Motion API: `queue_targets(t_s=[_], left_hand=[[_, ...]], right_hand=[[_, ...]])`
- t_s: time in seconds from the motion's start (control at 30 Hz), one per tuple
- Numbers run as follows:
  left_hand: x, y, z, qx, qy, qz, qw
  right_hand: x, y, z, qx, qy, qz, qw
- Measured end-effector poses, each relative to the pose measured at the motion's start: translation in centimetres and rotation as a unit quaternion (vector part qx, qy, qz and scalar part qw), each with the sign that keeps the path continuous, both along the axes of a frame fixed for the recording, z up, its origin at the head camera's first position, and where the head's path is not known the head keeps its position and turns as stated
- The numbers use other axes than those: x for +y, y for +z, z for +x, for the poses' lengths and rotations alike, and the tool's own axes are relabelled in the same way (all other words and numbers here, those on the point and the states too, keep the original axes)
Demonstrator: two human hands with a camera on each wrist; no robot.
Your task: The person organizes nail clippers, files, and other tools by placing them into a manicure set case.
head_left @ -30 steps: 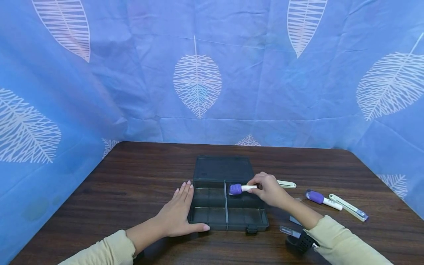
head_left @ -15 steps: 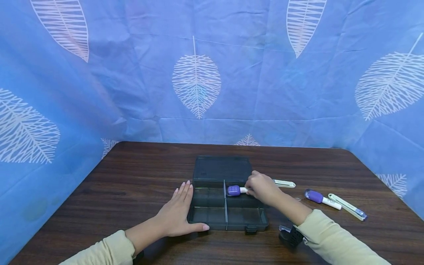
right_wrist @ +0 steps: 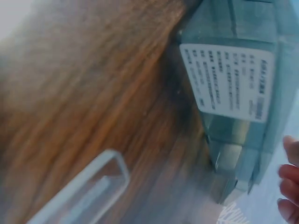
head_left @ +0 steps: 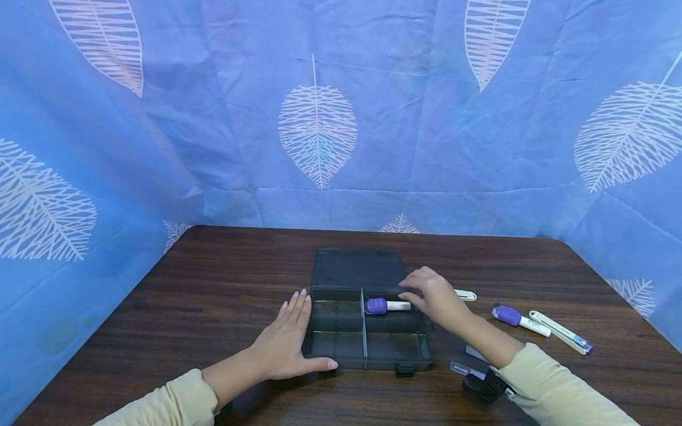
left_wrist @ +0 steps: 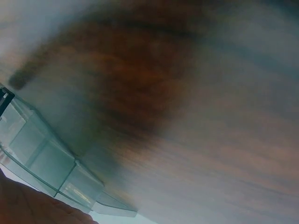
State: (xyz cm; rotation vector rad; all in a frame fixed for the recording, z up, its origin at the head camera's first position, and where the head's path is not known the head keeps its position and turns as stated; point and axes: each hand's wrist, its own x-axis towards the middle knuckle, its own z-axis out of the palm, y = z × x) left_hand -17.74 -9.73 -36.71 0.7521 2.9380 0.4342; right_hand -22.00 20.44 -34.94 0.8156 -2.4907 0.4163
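A dark see-through divided box (head_left: pixel 335 355) stands with its lid (head_left: pixel 358 270) folded back behind it. In its back right compartment lies a nail polish bottle (head_left: pixel 378 306), purple with a white cap pointing right. My right hand (head_left: pixel 434 296) hovers just right of that cap, thumb and fingers apart and holding nothing. Straight fingers of my left hand (head_left: pixel 285 343) rest along the box's left side, the thumb at its front edge. In the right wrist view, a white label (right_wrist: pixel 229 81) shows on the box's side, with fingertips (right_wrist: pixel 290 186) at the right edge.
Right of the box lie a second purple polish bottle (head_left: pixel 506 315) and a pale-handled cutter (head_left: pixel 560 332). Another pale handle (head_left: pixel 466 295) shows behind my right hand. Small flat grey pieces (head_left: pixel 467 371) lie near the right wrist. A leaf-print blue cloth (head_left: pixel 234 118) hangs behind the table.
My right hand has lowered the purple polish bottle into the back right compartment, let go of its cap and drawn back to the right. The left hand has stayed in place.
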Motion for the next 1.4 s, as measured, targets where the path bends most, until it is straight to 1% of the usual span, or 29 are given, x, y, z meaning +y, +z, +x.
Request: queue_targets(t_s=[0.07, 0.17, 0.37, 0.53, 0.7, 0.77, 0.97, 1.03, 1.17, 1.3, 1.4], left_hand=[[0.0, 0.0, 0.0, -0.002, 0.0, 0.0, 1.0], [0.1, 0.0, 0.0, -0.003, 0.0, 0.0, 1.0], [0.1, 0.0, 0.0, -0.005, -0.001, 0.003, 1.0], [0.0, 0.0, 0.0, -0.005, 0.0, 0.004, 1.0], [0.0, 0.0, 0.0, -0.004, 0.001, 0.004, 1.0], [0.1, 0.0, 0.0, -0.004, 0.001, 0.004, 1.0], [0.0, -0.1, -0.1, -0.005, 0.003, 0.006, 1.0], [0.0, -0.2, -0.1, -0.005, 0.004, 0.006, 1.0], [0.0, -0.2, -0.1, -0.006, 0.004, 0.008, 0.9999], [0.0, -0.2, -0.1, -0.006, 0.004, 0.008, 0.9999], [0.0, -0.3, 0.0, -0.005, 0.003, 0.007, 1.0]], right_hand=[[0.6, 0.1, 0.1, 0.018, 0.0, -0.039, 0.999], [1.6, 0.1, 0.4, 0.042, -0.01, -0.074, 0.996], [3.3, 0.3, 1.6, 0.032, -0.052, -0.119, 0.991], [4.8, 0.4, 2.4, 0.048, -0.076, -0.125, 0.988], [6.7, 0.2, 3.3, 0.041, -0.102, -0.117, 0.987], [7.6, 0.0, 3.6, 0.04, -0.106, -0.122, 0.986], [10.4, -0.6, 4.3, 0.064, -0.11, -0.141, 0.982], [11.3, -0.8, 4.5, 0.068, -0.121, -0.142, 0.98], [12.9, -1.3, 5.1, 0.052, -0.157, -0.138, 0.976], [14.4, -1.8, 5.7, 0.012, -0.197, -0.126, 0.972], [15.4, -2.2, 6.1, -0.016, -0.219, -0.111, 0.969]])
